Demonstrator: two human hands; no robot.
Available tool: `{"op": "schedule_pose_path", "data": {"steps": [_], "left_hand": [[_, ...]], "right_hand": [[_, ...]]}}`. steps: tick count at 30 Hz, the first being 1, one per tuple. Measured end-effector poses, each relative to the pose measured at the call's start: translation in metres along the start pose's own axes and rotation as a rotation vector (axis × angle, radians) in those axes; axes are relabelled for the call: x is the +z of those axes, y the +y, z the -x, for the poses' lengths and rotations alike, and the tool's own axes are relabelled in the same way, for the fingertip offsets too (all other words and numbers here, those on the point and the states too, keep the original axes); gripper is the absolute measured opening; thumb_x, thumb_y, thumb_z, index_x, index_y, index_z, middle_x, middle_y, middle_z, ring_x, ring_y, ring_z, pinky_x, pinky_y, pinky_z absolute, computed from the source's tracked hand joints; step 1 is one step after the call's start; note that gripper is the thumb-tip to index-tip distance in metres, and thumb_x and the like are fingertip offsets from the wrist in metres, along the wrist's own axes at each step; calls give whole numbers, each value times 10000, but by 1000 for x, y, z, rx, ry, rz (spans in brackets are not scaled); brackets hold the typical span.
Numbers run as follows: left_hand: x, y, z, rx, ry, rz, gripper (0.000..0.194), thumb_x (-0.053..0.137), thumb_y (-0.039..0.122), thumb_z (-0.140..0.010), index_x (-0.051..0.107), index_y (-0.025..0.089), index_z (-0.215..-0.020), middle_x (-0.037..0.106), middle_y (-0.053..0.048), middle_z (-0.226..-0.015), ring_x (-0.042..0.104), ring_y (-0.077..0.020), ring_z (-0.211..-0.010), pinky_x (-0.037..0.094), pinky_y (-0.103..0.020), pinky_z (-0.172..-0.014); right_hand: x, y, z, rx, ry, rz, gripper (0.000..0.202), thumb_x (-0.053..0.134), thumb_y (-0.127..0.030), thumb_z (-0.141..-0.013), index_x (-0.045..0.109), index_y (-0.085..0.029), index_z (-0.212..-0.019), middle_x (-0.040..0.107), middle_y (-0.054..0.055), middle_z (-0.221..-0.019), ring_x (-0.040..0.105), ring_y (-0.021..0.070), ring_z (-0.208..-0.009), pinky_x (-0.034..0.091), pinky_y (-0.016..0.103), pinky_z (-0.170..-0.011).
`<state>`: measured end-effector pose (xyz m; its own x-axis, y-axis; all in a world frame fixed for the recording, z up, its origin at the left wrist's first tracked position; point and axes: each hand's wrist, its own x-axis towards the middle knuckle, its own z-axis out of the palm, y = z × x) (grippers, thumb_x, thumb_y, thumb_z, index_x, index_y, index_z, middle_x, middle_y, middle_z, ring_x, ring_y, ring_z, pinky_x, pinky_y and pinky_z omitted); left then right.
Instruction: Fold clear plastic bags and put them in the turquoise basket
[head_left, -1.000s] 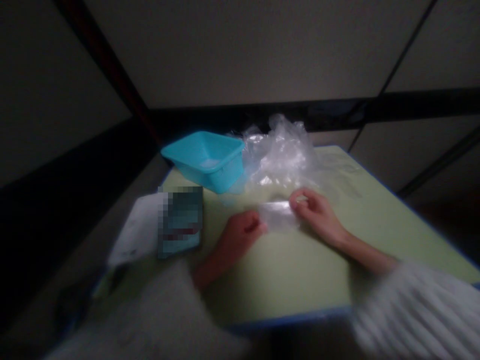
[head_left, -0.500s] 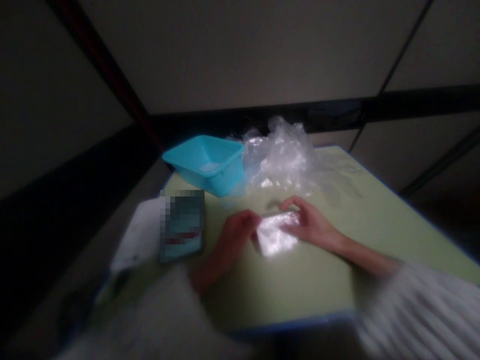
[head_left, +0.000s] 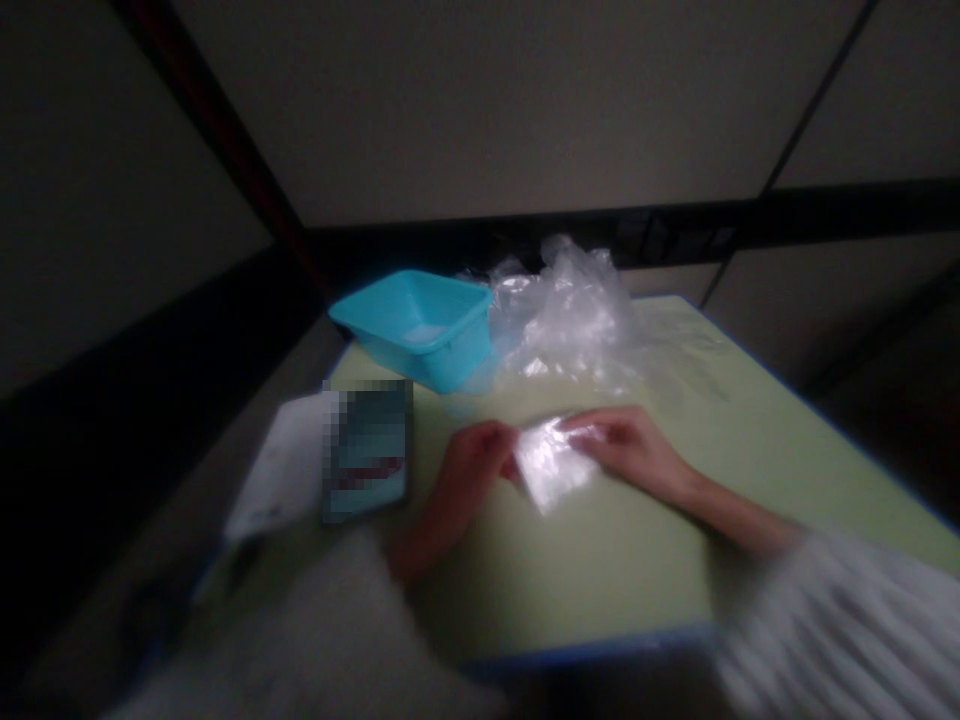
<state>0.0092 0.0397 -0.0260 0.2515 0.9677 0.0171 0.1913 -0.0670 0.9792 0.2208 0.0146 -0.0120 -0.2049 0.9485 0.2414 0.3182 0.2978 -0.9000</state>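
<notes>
Both hands meet on a small clear plastic bag (head_left: 551,465) that lies low over the green surface (head_left: 600,560), just in front of the blue tub. The left hand (head_left: 469,475) is curled, its grip pinching the bag's left edge between thumb and fingers. The right hand (head_left: 634,450) lies across the bag's far right corner with its grip closed on the plastic, though blur keeps the single fingertips from being told apart. The bag shines white where the light hits it; whether it lies flat on the surface or is lifted a little cannot be told, nor whether anything is inside it.

Both forearms run back to pale knitted sleeves (head_left: 840,620) that are smeared by motion and cut off at the bottom edge of the view.

Behind the bag, to the right of the blue tub (head_left: 420,330), sits a crumpled heap of clear plastic (head_left: 566,315), touching the tub's right wall. Its right side fades into the surface, so where it ends is hard to make out. Something pale shows inside the tub, too dim to name.

In front of the tub and to its left lies a flat card or packet (head_left: 367,450), its face pixelated out, resting on a white sheet (head_left: 281,475) that hangs past the surface's left edge. The room around is dark.
</notes>
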Motion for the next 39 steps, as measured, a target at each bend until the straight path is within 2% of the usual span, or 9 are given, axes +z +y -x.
{"op": "schedule_pose_path", "data": {"steps": [15, 17, 20, 23, 25, 29, 33, 39], "left_hand": [[4, 4, -4, -32, 56, -2, 240, 562, 364, -707, 531, 171, -569, 558, 12, -487, 517, -113, -461, 409, -214, -472], [6, 6, -2, -44, 52, 12, 249, 562, 387, -713, 536, 165, -603, 561, 12, -507, 530, -118, -477, 422, -221, -479], [9, 9, 0, -99, 7, 103, 258, 613, 380, -677, 549, 151, -777, 612, 8, -585, 576, -134, -523, 457, -235, -503], [11, 12, 3, -149, -33, 204, 412, 662, 292, -622, 495, 148, -970, 634, 26, -613, 585, -134, -521, 453, -227, -502], [12, 12, 4, -154, -31, 222, 469, 660, 250, -616, 473, 146, -1033, 620, 44, -597, 576, -127, -507, 441, -218, -495], [13, 9, 4, -150, -8, 235, 501, 659, 222, -620, 465, 152, -1077, 585, 70, -581, 569, -124, -505, 435, -215, -500], [16, 6, 5, -133, -22, 229, 488, 655, 200, -644, 462, 159, -1091, 561, 80, -570, 570, -120, -525, 417, -200, -505], [15, 11, 7, -11, 14, 129, 371, 610, 154, -708, 480, 168, -1055, 554, 76, -580, 566, -106, -536, 426, -195, -536]], "right_hand": [[1, 0, 3, 77, 38, -65, 166, 664, -283, -759, 769, -211, -866, 751, 49, -820, 671, 175, -658, 527, 261, -544], [2, 1, 4, 78, 59, -91, 163, 670, -278, -753, 770, -211, -863, 753, 51, -824, 673, 175, -654, 528, 256, -539], [3, 1, 4, 73, 105, -138, 150, 680, -271, -742, 771, -221, -850, 755, 50, -835, 680, 178, -666, 537, 259, -550], [4, 0, 5, 90, 149, -147, 129, 698, -280, -733, 771, -234, -829, 754, 46, -816, 680, 181, -665, 537, 262, -542], [5, -1, 5, 111, 152, -143, 133, 721, -286, -720, 768, -238, -834, 752, 39, -796, 677, 180, -656, 539, 262, -539], [6, 0, 6, 94, 138, -155, 183, 757, -279, -685, 762, -240, -864, 751, 34, -812, 679, 178, -673, 546, 263, -558], [7, 2, 7, 79, 147, -153, 143, 743, -274, -690, 763, -238, -826, 749, 37, -786, 677, 177, -645, 549, 267, -538], [4, 3, 5, 143, 184, -197, 126, 750, -291, -657, 760, -236, -770, 750, 40, -776, 680, 182, -639, 549, 266, -540]]}}
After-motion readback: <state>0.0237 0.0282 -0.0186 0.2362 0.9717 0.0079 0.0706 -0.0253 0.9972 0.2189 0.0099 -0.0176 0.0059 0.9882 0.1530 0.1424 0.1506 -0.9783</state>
